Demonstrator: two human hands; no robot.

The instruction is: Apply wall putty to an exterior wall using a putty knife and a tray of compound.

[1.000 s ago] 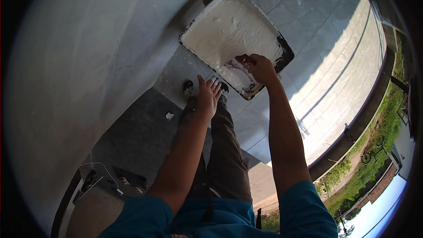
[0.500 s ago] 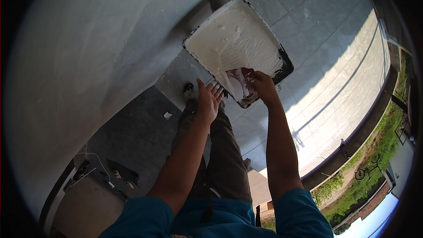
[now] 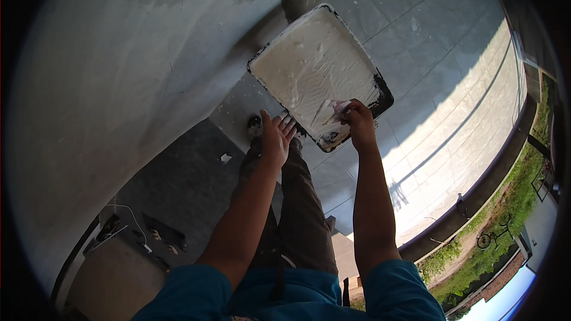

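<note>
A large square dark-rimmed tray holds thick white paste, with ridges drawn across its surface. Over the tray's near right corner, my right hand pinches a flat reddish scraper smeared with white. Its blade is tilted, and the fingers cover part of it. My left hand is just left of the tray's near edge, fingers stretched and thumb apart, with white smears on the fingers and nothing held. Whether it touches the tray rim cannot be made out.
A grey plastered wall rises at the left. Below the tray lies a tiled floor, sunlit toward the right. A low dark kerb borders grass. Slippers and a white cable lie at lower left.
The right hand has turned the scraper, so its broad reddish face now shows much less. The left hand stays open in nearly the same place.
</note>
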